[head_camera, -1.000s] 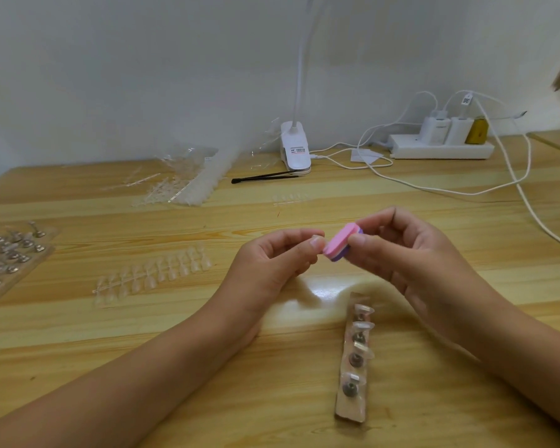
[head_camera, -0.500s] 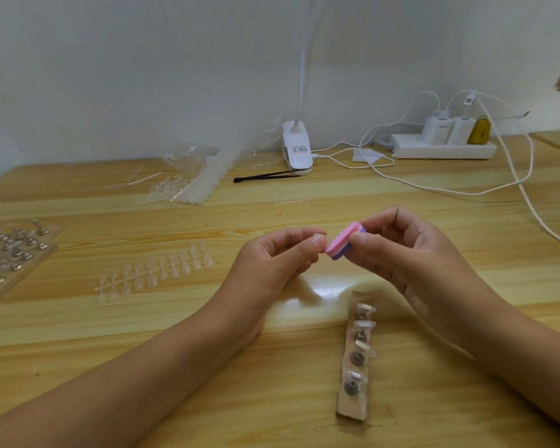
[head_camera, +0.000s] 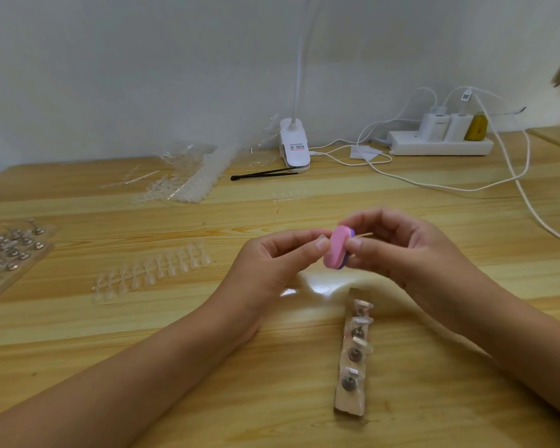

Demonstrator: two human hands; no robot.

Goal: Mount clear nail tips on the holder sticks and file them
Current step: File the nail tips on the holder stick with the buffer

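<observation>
My right hand (head_camera: 411, 253) grips a small pink and purple file block (head_camera: 337, 250) above the middle of the wooden table. My left hand (head_camera: 272, 263) pinches its thumb and forefinger right against the pink face of the block. What it holds is tiny and mostly hidden; a thin stick end (head_camera: 365, 235) shows just behind the block. Below the hands lies a cardboard strip (head_camera: 353, 399) with several round metal holders and clear nail tips on it. A clear rack of nail tips (head_camera: 152, 273) lies to the left.
A sheet of more metal holders (head_camera: 10, 250) sits at the left edge. Plastic bags of tips (head_camera: 188, 176), a black tool (head_camera: 265, 173) and a white clip lamp (head_camera: 294, 147) stand at the back. A power strip (head_camera: 440, 147) and white cables (head_camera: 530, 202) occupy the back right.
The file block has tipped from a slant to nearly upright against my left fingertips. Both hands stay in about the same place.
</observation>
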